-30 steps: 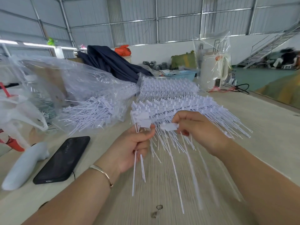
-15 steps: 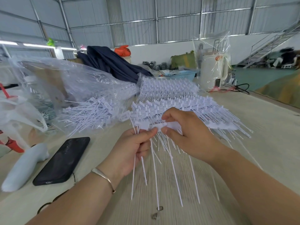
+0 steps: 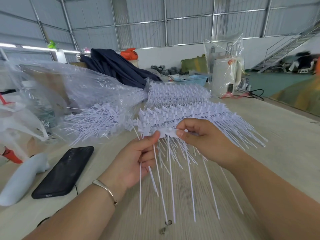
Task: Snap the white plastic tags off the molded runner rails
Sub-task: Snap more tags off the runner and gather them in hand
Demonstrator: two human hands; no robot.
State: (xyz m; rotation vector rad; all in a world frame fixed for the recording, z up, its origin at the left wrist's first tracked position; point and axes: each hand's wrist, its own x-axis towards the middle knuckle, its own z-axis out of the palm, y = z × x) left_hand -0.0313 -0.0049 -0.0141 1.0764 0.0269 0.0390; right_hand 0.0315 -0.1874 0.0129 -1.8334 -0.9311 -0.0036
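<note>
The left hand [image 3: 136,158] has its fingers [image 3: 150,154] curled round a few loose white tags [image 3: 156,172], thumb tip pinching one end of a runner rail [image 3: 168,133]. The right hand [image 3: 206,142] pinches the rail's other end between thumb and forefinger. The rail's tag stems hang toward 6 o'clock, somewhat blurred. At 12 o'clock lies the stack of rails [image 3: 181,108] on the bench [image 3: 277,144]. At 9 o'clock sits a black phone [image 3: 65,172]; at 10 o'clock, a clear bag [image 3: 83,94].

You hold thin white plastic tags [image 3: 170,172], matt and smooth. Left of them lie a crinkled glossy clear plastic bag [image 3: 83,94] and a matt black phone [image 3: 65,172] on the pale wood-grain table [image 3: 285,135].
</note>
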